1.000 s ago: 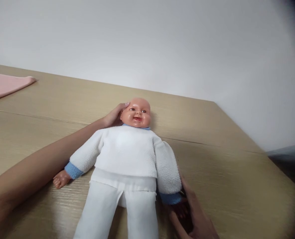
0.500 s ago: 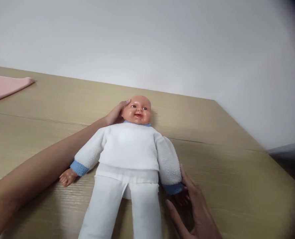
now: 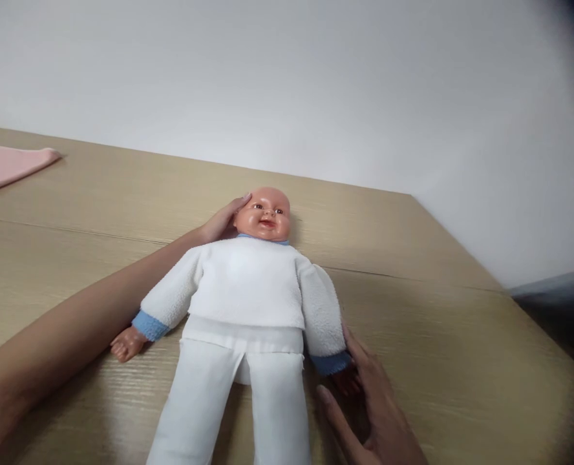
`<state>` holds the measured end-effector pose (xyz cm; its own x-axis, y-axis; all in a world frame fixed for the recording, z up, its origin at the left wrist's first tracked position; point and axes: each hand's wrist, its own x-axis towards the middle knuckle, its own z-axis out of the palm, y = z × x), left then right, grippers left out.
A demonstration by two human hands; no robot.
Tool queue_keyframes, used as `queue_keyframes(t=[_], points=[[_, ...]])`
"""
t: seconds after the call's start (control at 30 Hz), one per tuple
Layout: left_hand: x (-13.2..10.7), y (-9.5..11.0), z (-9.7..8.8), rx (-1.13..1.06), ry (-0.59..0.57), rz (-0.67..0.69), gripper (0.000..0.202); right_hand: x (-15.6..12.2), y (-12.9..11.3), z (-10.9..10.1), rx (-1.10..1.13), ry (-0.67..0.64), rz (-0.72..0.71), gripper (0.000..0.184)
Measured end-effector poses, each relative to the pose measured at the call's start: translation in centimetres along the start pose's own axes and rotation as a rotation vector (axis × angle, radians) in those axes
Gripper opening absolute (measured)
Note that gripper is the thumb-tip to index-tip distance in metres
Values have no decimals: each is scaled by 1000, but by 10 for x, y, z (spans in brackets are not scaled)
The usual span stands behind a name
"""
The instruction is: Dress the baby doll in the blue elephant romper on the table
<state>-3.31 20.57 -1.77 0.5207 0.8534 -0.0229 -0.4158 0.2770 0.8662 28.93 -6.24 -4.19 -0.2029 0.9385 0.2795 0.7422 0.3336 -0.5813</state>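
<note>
A baby doll (image 3: pixel 248 294) in a white fleece top with blue cuffs and white trousers lies face up on the wooden table (image 3: pixel 413 303). My left hand (image 3: pixel 222 223) reaches across and cups the side of the doll's head, thumb at its temple. My right hand (image 3: pixel 369 407) rests by the doll's far arm, fingers spread and loosely curved around its small hand, thumb pointing toward the trousers. The doll's other hand (image 3: pixel 126 343) lies bare on the table beside my left forearm.
A folded pink cloth (image 3: pixel 6 168) lies at the table's far left. A white wall stands behind the table. The table's right edge runs diagonally, with a dark floor area (image 3: pixel 553 310) beyond it.
The doll has shifted slightly up and left in view. My right hand has come further into view beside the doll's cuff. My left hand stays on the head.
</note>
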Motion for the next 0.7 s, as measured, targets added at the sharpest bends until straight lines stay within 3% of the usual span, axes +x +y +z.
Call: queue_keyframes(t=[0.7], points=[[0, -1, 0, -5, 37, -12, 63, -1, 0, 2, -1, -7, -6, 76]])
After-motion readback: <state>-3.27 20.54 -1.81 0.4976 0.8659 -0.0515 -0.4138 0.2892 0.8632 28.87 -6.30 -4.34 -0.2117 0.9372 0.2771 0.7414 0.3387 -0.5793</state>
